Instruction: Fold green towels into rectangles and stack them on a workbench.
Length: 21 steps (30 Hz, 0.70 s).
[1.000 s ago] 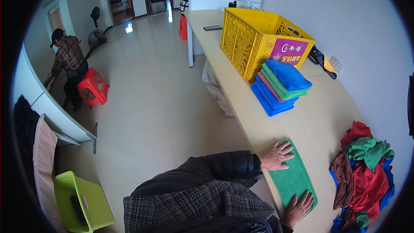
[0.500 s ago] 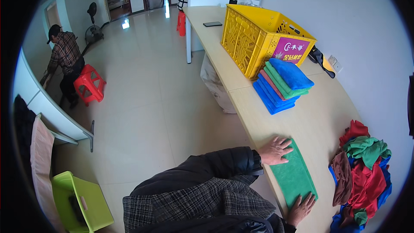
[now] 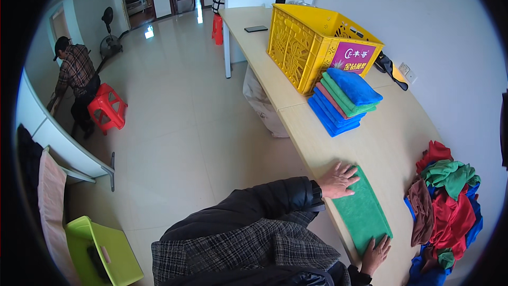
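Observation:
A green cloth (image 3: pixel 363 209), folded into a long strip, lies flat on the pale wooden table (image 3: pixel 407 143) near its front edge. My left hand (image 3: pixel 338 181) rests on the strip's far end, fingers spread. At the near end, my right hand (image 3: pixel 376 254) lies with its fingers apart on the cloth's edge. Farther along the table is a neat stack of folded cloths (image 3: pixel 346 100) in blue, green and reddish brown. To the right, against the wall side, sits a loose heap of crumpled cloths (image 3: pixel 450 217) in red, green, brown and blue.
A yellow plastic crate (image 3: pixel 296 47) stands behind the stack, with a dark phone (image 3: pixel 256 29) beyond it at left. On the floor is a lime green bin (image 3: pixel 119 254). Another person (image 3: pixel 78 77) sits on a red stool (image 3: pixel 108 108) across the room.
The view has shifted slightly. Both hands stay spread on the green cloth, at nearly the same spots on its two ends.

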### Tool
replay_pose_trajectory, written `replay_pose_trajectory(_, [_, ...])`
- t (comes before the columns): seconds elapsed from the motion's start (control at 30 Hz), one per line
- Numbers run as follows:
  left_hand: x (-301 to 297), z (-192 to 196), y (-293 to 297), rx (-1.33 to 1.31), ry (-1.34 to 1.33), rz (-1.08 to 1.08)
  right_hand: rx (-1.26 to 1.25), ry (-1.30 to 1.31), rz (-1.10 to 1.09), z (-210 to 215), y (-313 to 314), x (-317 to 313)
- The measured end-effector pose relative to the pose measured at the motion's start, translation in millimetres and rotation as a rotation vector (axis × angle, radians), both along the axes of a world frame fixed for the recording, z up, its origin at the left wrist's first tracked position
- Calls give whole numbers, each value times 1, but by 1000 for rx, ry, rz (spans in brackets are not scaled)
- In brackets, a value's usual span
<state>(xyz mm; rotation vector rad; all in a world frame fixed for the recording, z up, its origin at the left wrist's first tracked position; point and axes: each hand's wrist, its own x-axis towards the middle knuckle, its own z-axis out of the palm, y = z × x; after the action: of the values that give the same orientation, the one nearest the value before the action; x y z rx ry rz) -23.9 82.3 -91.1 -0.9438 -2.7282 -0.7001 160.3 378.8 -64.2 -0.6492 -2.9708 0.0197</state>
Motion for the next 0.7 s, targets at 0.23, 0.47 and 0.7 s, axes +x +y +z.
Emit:
replay_pose_trajectory(0.23, [16,20,40,-25,121,-102,-29,65,95,-3,-14,-37])
replay_pose_trajectory(0.47, [10,10,38,-38,-4,-168,32,45,95,-19,-5,-40])
replay_pose_trajectory(0.7, [5,5,35,-10,9,-79,2,47,46,-23,7,-33])
